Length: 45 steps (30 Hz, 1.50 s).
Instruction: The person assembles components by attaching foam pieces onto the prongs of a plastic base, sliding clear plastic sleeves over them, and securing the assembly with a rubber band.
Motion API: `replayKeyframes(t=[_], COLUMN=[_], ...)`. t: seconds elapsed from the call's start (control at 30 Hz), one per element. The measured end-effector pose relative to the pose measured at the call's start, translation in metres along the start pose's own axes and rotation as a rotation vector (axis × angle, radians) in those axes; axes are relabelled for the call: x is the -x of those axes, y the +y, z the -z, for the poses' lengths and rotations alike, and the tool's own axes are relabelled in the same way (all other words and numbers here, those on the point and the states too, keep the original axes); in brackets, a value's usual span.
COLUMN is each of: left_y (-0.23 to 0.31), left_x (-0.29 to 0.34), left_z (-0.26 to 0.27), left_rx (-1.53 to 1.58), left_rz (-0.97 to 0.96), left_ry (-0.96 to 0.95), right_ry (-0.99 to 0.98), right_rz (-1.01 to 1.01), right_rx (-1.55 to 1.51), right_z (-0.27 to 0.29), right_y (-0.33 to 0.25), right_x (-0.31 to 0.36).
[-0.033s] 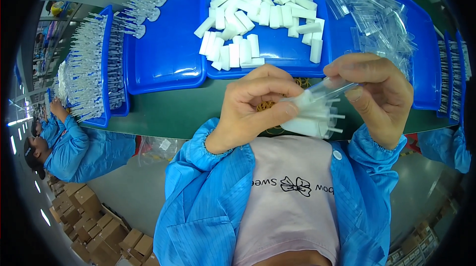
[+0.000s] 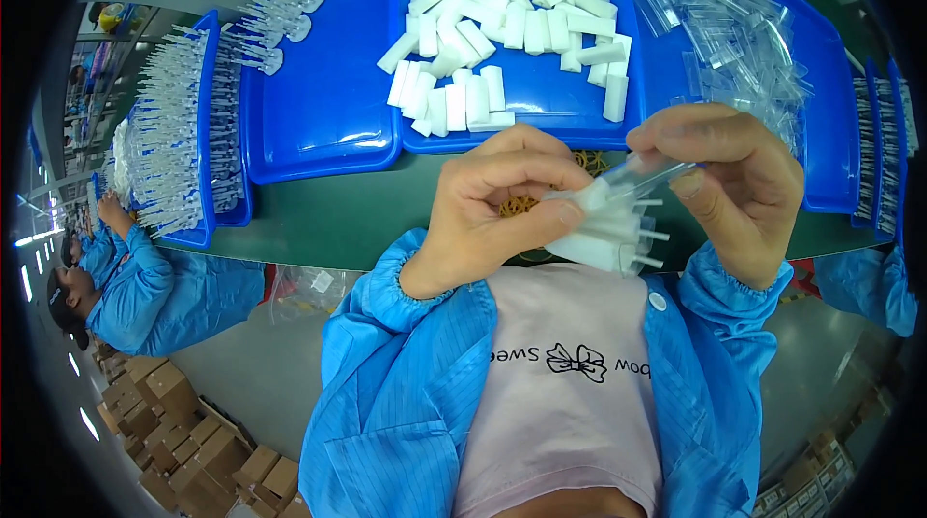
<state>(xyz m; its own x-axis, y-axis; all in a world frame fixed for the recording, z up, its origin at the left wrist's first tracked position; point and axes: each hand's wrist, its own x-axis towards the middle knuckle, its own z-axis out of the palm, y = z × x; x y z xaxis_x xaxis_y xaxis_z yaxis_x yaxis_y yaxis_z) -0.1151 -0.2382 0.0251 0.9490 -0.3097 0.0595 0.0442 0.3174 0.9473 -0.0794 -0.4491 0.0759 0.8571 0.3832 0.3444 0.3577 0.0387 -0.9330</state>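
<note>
My left hand (image 2: 497, 195) is closed, thumb and fingers pinching a white block (image 2: 596, 196) at the near edge of the green table. My right hand (image 2: 744, 175) pinches a clear plastic sleeve (image 2: 664, 176) between thumb and forefinger. The sleeve's other end meets the white block, and how far it goes around the block is blurred. Below them, against my left fingertips, sit several white pieces (image 2: 589, 250) with thin white stems pointing right. Whether the left hand also grips these is hidden. Yellowish rubber bands (image 2: 591, 162) lie on the table behind my hands.
Ahead, a blue tray (image 2: 541, 103) bears a pile of white blocks. Clear plastic sleeves (image 2: 734, 35) heap up at the right. On the left, a blue tray (image 2: 319, 122) has white stemmed parts (image 2: 299, 1), beside a rack of more (image 2: 179, 132). A person in blue (image 2: 154, 291) works farther left.
The white stemmed pieces under my left hand have shifted and tilted slightly. My right fingertips have moved a touch to the left with the sleeve.
</note>
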Motion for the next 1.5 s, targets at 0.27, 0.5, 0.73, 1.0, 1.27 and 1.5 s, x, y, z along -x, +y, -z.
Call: replayKeyframes(t=[0.27, 0.5, 0.73, 1.0, 1.27, 1.5], left_y=[-0.002, 0.006, 0.017, 0.001, 0.001, 0.002], left_x=[-0.002, -0.002, -0.004, -0.001, -0.002, 0.001], left_z=[-0.006, 0.0, 0.007, 0.013, 0.008, 0.006], left_rx=[-0.024, -0.671, -0.732, -0.029, -0.019, -0.024], left_rz=[-0.006, -0.324, -0.397, -0.127, -0.164, -0.178], left_ry=[0.085, 0.168, 0.169, 0.105, -0.001, 0.001], right_ry=[-0.017, 0.031, 0.122, 0.254, 0.117, 0.154], right_rz=[0.132, 0.015, -0.067, -0.15, -0.078, -0.025], right_rx=[0.186, 0.314, 0.15, -0.182, -0.018, 0.136], right_z=[-0.002, -0.001, -0.004, 0.002, 0.0, -0.013], right_y=[0.004, 0.011, 0.014, 0.018, 0.017, 0.012], right_x=[-0.006, 0.007, 0.015, 0.02, 0.023, 0.033])
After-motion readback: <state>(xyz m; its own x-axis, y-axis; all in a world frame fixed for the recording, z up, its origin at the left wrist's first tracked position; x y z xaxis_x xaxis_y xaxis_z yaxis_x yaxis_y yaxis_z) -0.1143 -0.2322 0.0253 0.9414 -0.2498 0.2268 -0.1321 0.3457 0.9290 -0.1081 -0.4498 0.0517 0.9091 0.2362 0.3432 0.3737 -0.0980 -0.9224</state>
